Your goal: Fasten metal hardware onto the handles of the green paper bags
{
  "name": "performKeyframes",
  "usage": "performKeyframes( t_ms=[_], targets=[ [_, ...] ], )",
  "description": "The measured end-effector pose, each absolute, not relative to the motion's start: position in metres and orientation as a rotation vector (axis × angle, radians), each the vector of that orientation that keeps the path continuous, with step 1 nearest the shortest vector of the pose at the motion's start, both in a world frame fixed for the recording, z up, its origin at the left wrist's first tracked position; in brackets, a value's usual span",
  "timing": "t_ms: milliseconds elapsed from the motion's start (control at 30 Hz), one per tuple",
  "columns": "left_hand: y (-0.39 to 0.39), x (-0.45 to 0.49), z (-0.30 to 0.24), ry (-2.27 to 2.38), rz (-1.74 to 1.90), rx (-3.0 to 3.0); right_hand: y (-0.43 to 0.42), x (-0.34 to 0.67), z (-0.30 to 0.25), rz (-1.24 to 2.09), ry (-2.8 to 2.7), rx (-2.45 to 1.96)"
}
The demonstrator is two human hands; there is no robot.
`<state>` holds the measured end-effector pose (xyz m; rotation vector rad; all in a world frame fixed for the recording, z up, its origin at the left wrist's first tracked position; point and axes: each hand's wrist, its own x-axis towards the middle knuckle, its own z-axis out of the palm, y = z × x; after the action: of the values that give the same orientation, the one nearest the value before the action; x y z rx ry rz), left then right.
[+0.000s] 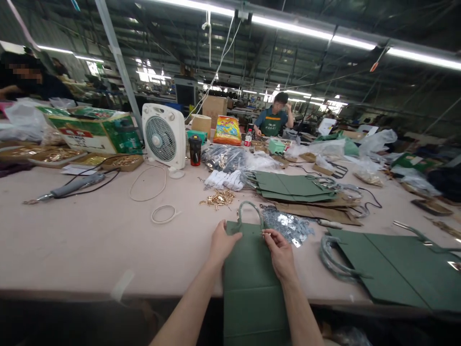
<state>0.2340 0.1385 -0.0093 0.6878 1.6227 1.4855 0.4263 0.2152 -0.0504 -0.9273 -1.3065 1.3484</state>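
- Green panel (254, 274) lies upright to the person's view, its top on the pale table (90, 250) and its lower part reaching past the near edge, probably so that the handle (250, 203) end sits squarely between both hands.
- The left hand (222, 242) grips the panel's top left corner, thumb on the face and fingers going out of sight round the edge; this seems meant to keep the panel steady.
- The right hand (282, 254) is at the opposite corner, thumb and forefinger pinched narrow on a small gold-coloured piece (265, 233) beside the handle's right foot. The piece is too small here to tell whether it touches the panel.
- Just beyond lie a heap of gold fittings (220, 198) and a spread of grey metal plates (288, 225), likely kept near for easy picking.
- Stacked green panels (295, 185) rest farther back, and a larger green piece (396, 264) with handles lies to the right, apart from the hands.
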Motion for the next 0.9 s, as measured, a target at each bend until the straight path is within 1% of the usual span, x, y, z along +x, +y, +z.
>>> performKeyframes(
  t_ms=[133, 233, 433, 900],
  targets=[
    [0.146, 0.237, -0.005, 0.956, 1.270, 0.392, 0.213, 0.431, -0.047, 1.218, -1.374, -0.960],
    [0.147, 0.238, -0.014, 0.758, 1.170, 0.241, 0.215, 0.434, -0.040, 1.150, -1.391, -0.996],
    [0.144, 0.239, -0.031, 0.636, 1.194, 0.172, 0.223, 0.427, -0.033, 1.112, -1.393, -1.024],
    [0.144, 0.241, -0.023, 0.661, 1.232, 0.167, 0.222, 0.421, -0.035, 1.087, -1.532, -1.069]
  ],
)
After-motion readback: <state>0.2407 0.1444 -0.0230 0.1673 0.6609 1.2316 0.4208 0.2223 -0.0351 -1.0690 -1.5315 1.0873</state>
